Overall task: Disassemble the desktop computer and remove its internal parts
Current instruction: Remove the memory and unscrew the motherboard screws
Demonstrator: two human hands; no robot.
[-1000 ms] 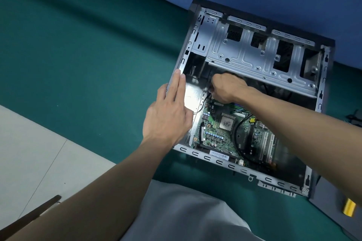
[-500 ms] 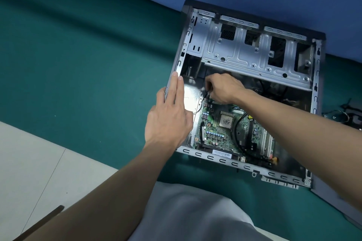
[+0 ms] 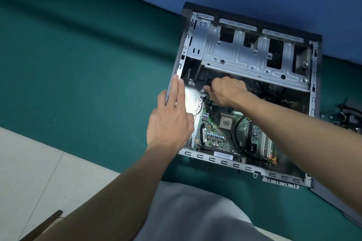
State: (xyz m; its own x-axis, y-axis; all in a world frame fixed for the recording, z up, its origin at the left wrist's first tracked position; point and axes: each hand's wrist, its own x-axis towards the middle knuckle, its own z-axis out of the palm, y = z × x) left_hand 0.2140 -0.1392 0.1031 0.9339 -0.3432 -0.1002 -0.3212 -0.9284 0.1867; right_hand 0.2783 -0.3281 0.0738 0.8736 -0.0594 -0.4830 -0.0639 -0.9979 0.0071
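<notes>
Bracing computer case [image 3: 242, 167], lying open on green mat [image 3: 88, 64], with left hand [image 3: 170, 123] pressed flat on left rim, fingers straight. Pinching black plug [image 3: 208, 82] at circuit board's [image 3: 215, 137] far corner with right hand [image 3: 225, 92], fingers curled. Likely best: easing straight out, gripping housing, not wires.

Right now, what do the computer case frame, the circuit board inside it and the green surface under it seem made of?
Case frame: probably bare sheet steel, grey, dull shine, punched slots. Circuit board: green laminate, likely fibreglass, carrying small components. Green surface: seems cloth or felt, matte, no glare.
</notes>
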